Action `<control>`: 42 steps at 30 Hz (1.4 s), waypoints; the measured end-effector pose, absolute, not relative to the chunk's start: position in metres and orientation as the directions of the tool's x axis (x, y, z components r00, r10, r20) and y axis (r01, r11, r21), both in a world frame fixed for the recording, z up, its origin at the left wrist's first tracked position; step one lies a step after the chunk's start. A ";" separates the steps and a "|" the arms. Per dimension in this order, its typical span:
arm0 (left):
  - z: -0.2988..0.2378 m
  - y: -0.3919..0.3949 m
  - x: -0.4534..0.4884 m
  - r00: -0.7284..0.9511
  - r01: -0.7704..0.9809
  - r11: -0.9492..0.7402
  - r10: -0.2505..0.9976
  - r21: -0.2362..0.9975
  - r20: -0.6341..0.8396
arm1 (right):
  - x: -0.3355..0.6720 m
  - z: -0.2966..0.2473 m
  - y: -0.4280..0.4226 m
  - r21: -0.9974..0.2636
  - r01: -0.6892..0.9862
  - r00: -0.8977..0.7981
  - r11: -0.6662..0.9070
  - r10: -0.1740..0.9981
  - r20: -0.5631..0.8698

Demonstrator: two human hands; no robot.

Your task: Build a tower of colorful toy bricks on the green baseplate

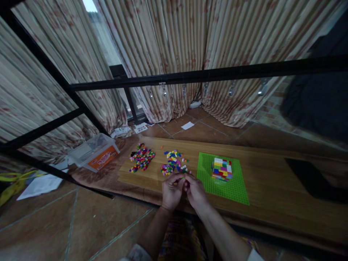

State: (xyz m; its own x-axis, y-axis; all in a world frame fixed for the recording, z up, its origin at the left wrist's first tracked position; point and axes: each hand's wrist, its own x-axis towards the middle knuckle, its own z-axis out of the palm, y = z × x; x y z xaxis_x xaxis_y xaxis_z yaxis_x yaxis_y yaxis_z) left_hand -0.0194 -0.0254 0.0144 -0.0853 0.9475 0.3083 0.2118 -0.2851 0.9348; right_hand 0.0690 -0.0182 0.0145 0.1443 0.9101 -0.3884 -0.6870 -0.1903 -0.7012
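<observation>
Right by the near edge of the desk, your left hand and right hand are close together, fingertips nearly meeting. A small green piece shows between them. Looks to me like your left grip is pinched on it; as for the right grip, your fingers block the view, so I can't tell if it's clamped on or just resting close.

Take your hands as the clock's center, twelve pointing away from you. The nearer heap of loose bricks is just off at eleven, the other pile is at ten, and between two and three there's a multicolored block standing on a green studded plate.

Handling-wise, I'd guess hard plastic: super light, stiff, kinda slick, tough to break but dead easy to drop. I'd pinch a brick by two opposite sides and leave top and bottom free. For the block, I'd hold it low on opposite sides, since layers could pop apart.

As for writing, the clear box between nine and ten has an orange label with pale lettering, too blurry to read. The card between ten and eleven has what looks like a QR code, also unreadable from here.
</observation>
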 end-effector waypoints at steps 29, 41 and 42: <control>0.007 -0.025 -0.018 -0.080 0.096 -0.219 0.971 0.971 0.226 | 0.074 0.010 -0.019 -0.718 -0.674 0.173 -0.174 0.908 -0.382; 0.004 -0.017 -0.014 -0.093 -0.178 0.101 0.989 0.979 -0.119 | 0.074 0.005 -0.017 -0.776 -0.611 0.202 -0.156 0.917 -0.343; 0.005 -0.017 -0.014 -0.100 -0.190 0.108 0.987 0.976 -0.129 | 0.074 0.004 -0.017 -0.781 -0.604 0.198 -0.157 0.920 -0.338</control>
State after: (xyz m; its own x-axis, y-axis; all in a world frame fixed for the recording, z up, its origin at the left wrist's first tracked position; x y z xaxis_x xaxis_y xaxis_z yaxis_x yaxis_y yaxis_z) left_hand -0.0142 -0.0168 0.0052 -0.1005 0.9865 -0.1292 -0.1898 0.1085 0.9758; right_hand 0.0738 -0.0171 0.0040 0.1985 0.9198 -0.3384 -0.6041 -0.1571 -0.7813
